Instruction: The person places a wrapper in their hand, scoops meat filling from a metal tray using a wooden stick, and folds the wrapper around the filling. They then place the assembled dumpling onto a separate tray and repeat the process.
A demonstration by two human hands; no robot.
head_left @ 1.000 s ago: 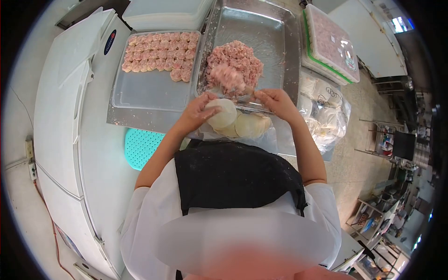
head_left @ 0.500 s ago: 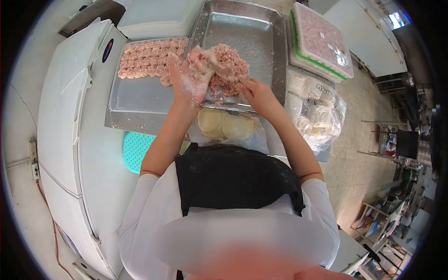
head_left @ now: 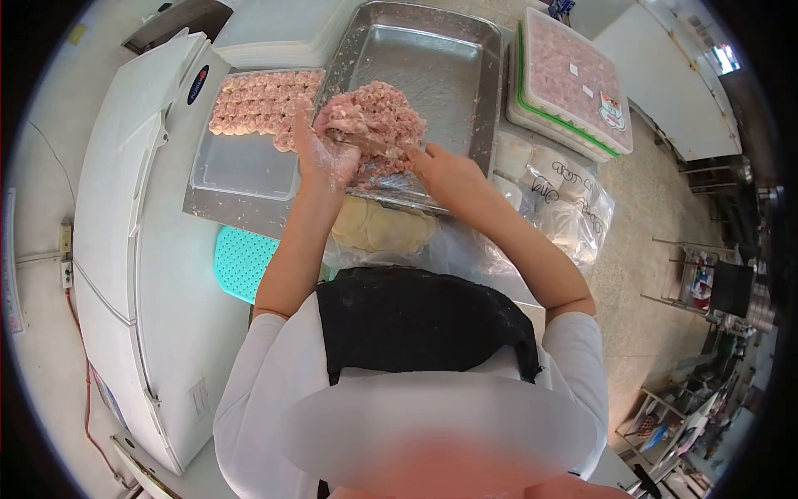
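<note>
My left hand [head_left: 327, 154] lies palm-up, fingers spread, against the meat filling [head_left: 378, 121] in the metal pan [head_left: 445, 62]; my right hand [head_left: 445, 175] pinches a utensil. Handwriting on the plastic bag [head_left: 573, 195] is unclear.

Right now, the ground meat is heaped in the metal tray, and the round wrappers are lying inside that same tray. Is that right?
Not quite: the round wrappers lie outside the metal tray, between its near edge and the black apron, as the head view shows. The ground meat is indeed heaped in the tray.
</note>
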